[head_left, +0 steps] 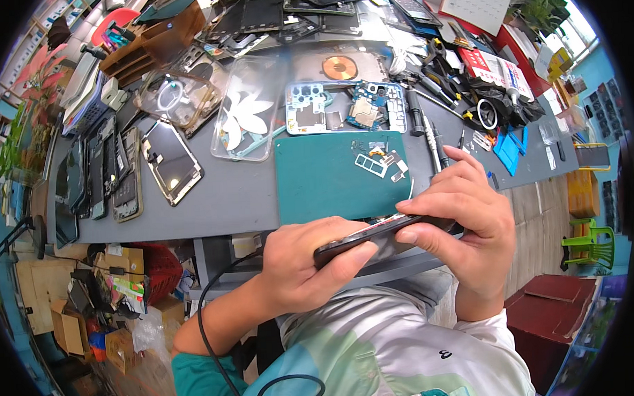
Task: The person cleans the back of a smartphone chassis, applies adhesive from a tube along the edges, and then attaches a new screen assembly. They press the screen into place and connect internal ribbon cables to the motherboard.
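Observation:
A slim dark phone (368, 235) is held just past the table's front edge, tilted so that I see it nearly edge-on. My left hand (309, 261) wraps round its left end, thumb along the near side. At the other end my right hand (468, 217) pinches it between thumb and fingers. Its broad faces are mostly hidden. Beyond it lies a green mat (316, 180) bearing a white metal bracket (370, 165) and several small phone parts. Behind the mat sits an opened blue phone frame (311, 118) with a circuit board (367, 112).
A clear plastic tray (263, 149) stands left of the mat, near a bare tablet-like panel (170, 161) and several phone shells (126, 180). Screwdrivers (432, 141) and a blue plastic stand (509, 153) lie right. A black cable (204, 320) runs beside my left arm.

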A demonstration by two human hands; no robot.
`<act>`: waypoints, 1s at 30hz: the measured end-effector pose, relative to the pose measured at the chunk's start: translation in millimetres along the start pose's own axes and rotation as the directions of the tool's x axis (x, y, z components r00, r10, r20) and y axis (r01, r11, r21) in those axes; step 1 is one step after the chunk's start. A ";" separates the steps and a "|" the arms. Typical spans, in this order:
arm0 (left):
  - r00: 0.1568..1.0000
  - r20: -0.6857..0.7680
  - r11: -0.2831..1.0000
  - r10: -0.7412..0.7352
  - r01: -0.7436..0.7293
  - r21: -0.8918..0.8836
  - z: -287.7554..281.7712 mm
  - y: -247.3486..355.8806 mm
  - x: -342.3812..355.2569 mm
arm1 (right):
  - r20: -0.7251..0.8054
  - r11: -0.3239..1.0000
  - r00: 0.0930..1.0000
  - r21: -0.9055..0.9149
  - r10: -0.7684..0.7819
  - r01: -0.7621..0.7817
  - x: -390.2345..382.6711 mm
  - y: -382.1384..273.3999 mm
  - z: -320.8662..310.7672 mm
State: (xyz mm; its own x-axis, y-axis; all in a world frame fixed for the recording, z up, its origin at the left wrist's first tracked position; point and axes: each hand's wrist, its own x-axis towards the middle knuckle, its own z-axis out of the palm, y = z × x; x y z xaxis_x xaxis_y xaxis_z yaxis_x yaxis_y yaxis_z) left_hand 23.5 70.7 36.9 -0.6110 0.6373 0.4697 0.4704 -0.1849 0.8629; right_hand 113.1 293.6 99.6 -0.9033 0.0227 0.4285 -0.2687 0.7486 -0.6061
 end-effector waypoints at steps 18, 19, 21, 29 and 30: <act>0.998 -0.058 0.997 -0.007 0.003 -0.076 1.0 -6.7 -7.5 | -0.067 0.859 0.962 0.470 0.264 -0.203 -20.7 15.0 -13.6; 0.998 -0.060 0.996 -0.016 0.010 -0.086 0.8 -6.4 -7.8 | -0.068 0.854 0.961 0.478 0.269 -0.205 -21.1 14.9 -13.8; 0.998 -0.057 0.995 -0.034 0.028 -0.099 -0.3 -6.2 -9.1 | -0.064 0.843 0.959 0.496 0.277 -0.211 -20.6 14.1 -14.5; 0.996 -0.074 0.993 -0.044 0.036 -0.112 1.4 -5.8 -8.3 | -0.067 0.817 0.958 0.542 0.278 -0.199 -21.2 18.1 -13.1; 0.997 -0.067 0.992 -0.050 0.042 -0.120 0.5 -5.8 -9.1 | -0.063 0.816 0.960 0.543 0.274 -0.197 -21.1 18.2 -13.0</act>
State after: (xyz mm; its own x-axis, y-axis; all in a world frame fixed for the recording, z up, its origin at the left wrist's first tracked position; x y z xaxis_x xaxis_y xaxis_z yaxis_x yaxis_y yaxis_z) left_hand 26.6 66.4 27.5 -0.6749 0.5946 0.4371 0.3647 -0.2462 0.8980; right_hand 131.7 315.4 88.2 -0.9194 0.2687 0.2874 -0.2228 0.2464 -0.9432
